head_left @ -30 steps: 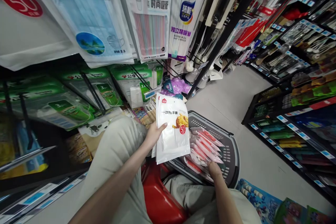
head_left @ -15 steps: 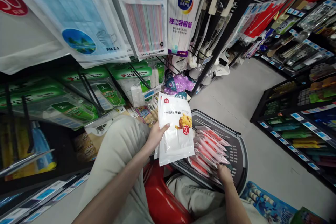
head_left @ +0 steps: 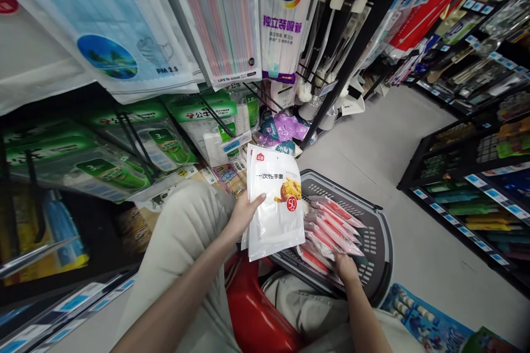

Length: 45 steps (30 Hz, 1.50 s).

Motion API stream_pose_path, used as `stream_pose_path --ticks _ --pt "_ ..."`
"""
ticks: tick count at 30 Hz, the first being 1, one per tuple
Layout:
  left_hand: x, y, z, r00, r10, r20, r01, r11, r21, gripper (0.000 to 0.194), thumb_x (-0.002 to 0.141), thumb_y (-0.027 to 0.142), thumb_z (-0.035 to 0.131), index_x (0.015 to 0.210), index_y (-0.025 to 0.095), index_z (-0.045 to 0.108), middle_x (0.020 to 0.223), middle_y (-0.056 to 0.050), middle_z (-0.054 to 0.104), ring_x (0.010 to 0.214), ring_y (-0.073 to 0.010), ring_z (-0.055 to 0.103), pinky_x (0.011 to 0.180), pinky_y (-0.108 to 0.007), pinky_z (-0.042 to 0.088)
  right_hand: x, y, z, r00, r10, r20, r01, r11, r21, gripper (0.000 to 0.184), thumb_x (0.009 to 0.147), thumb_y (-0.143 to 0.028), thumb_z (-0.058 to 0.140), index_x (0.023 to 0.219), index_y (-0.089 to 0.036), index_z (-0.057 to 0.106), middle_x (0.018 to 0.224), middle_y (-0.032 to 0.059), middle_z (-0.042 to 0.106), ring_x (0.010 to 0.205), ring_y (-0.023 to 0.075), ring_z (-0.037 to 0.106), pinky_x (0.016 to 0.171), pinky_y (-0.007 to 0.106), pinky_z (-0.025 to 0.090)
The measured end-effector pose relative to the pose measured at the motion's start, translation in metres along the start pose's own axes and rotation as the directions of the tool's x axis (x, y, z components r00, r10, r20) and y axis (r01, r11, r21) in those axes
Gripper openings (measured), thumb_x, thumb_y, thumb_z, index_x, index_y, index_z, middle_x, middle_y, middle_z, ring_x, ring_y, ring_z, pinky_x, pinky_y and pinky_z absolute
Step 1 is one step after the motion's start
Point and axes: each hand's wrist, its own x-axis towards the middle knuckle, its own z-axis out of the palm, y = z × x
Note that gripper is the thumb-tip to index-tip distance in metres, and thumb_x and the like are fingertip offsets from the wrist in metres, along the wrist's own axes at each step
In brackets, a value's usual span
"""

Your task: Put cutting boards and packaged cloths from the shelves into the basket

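Note:
My left hand [head_left: 244, 212] is closed on the left edge of white disposable-glove packs [head_left: 276, 231], its thumb across the front one. At least two packs overlap, held upright with printed fronts facing me, a food picture and a red "50" on the front one. My right hand [head_left: 346, 268] is closed at the lower end of red-and-white plastic packets [head_left: 331, 226], its fingertips partly hidden. Several of these packets lie fanned in a row inside a dark grey shopping basket [head_left: 385, 231], just right of the white packs.
Hanging racks on the left hold face masks [head_left: 128, 16], drinking straws [head_left: 223, 38] and green-topped packages [head_left: 165, 143]. A red seat-like object [head_left: 256, 309] is between my legs. A blue printed package [head_left: 426, 314] lies lower right, and stocked shelves [head_left: 467, 204] line the right side.
My right hand has shifted slightly left along the packets' lower ends. My left hand still holds the white packs in nearly the same place. The view has tilted slightly.

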Motion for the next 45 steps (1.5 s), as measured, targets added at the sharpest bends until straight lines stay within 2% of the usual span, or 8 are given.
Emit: stream_pose_path --ticks 11,16,22,32,38,42,44,45 --pt "0.001 0.000 0.002 1.000 -0.014 0.009 0.014 1.000 0.017 0.053 0.061 0.043 0.071 0.101 0.012 0.060 0.106 -0.012 0.064 0.096 -0.0289 0.058 0.082 -0.038 0.047 0.006 0.009 0.005 0.999 0.033 0.015 -0.034 0.995 0.093 0.029 0.080 -0.025 0.046 0.102 -0.011 0.059 0.092 0.0169 0.065 0.089 0.0260 0.061 0.074 0.032 0.043" --pt "0.000 0.002 0.006 0.999 -0.027 0.018 0.027 0.999 0.017 0.053 0.061 0.042 0.071 0.102 0.012 0.060 0.109 -0.013 0.062 0.099 -0.0296 0.057 0.083 -0.038 0.046 0.011 -0.011 -0.015 0.995 -0.094 0.022 0.089 0.980 0.179 0.035 0.084 -0.035 0.041 0.112 -0.018 0.055 0.099 0.0105 0.065 0.094 0.0201 0.060 0.077 0.025 0.041" --pt "0.000 0.000 0.004 0.999 -0.024 0.021 0.023 0.999 0.038 0.053 0.062 0.043 0.070 0.103 0.010 0.059 0.111 -0.014 0.061 0.101 -0.0303 0.055 0.085 -0.040 0.044 0.019 -0.047 -0.015 0.992 -0.127 0.016 0.123 0.978 0.167 0.032 0.084 -0.011 0.032 0.105 -0.011 0.056 0.093 0.0158 0.065 0.087 0.0214 0.060 0.075 0.029 0.039" --pt "0.001 -0.004 0.004 0.999 -0.017 0.039 0.015 0.999 0.046 0.052 0.064 0.042 0.069 0.104 0.011 0.058 0.110 -0.013 0.062 0.099 -0.0287 0.057 0.085 -0.039 0.044 0.037 -0.050 -0.011 0.993 -0.100 0.065 0.075 0.946 0.315 0.025 0.084 -0.019 0.040 0.101 -0.011 0.057 0.096 0.0129 0.064 0.087 0.0182 0.059 0.079 0.031 0.040" --pt "-0.002 0.002 0.011 0.996 -0.059 0.071 0.061 0.998 -0.017 0.052 0.062 0.041 0.072 0.102 0.011 0.059 0.112 -0.013 0.061 0.100 -0.0292 0.056 0.084 -0.037 0.045 0.014 -0.012 -0.046 0.988 -0.134 0.081 0.078 0.867 0.492 0.044 0.059 -0.019 0.065 0.102 -0.014 0.061 0.097 0.0117 0.066 0.092 0.0246 0.059 0.079 0.031 0.042" --pt "-0.009 0.007 0.016 0.978 -0.125 0.168 0.145 0.983 -0.113 0.052 0.059 0.039 0.074 0.100 0.011 0.058 0.106 -0.013 0.064 0.093 -0.0287 0.060 0.079 -0.036 0.047 -0.020 0.004 -0.084 0.999 -0.012 -0.052 0.040 0.804 0.594 0.040 0.074 -0.036 0.052 0.106 -0.011 0.055 0.105 0.0157 0.061 0.096 0.0257 0.058 0.083 0.036 0.042" --pt "-0.015 0.007 0.018 0.956 -0.147 0.255 0.188 0.971 -0.146 0.051 0.059 0.037 0.075 0.100 0.011 0.058 0.102 -0.012 0.066 0.088 -0.0278 0.062 0.076 -0.036 0.048 -0.040 -0.008 -0.103 0.989 0.030 -0.145 0.095 0.621 0.778 0.044 0.081 -0.046 0.040 0.112 -0.016 0.048 0.108 0.0123 0.059 0.096 0.0222 0.058 0.082 0.035 0.044" --pt "-0.017 0.007 0.018 0.937 -0.157 0.311 0.213 0.965 -0.155 0.050 0.060 0.036 0.074 0.100 0.011 0.058 0.100 -0.012 0.066 0.086 -0.0273 0.062 0.075 -0.036 0.048 -0.050 -0.019 -0.112 0.981 0.049 -0.185 0.143 0.456 0.879 0.046 0.080 -0.049 0.040 0.114 -0.018 0.044 0.108 0.0106 0.058 0.094 0.0212 0.059 0.080 0.035 0.046"
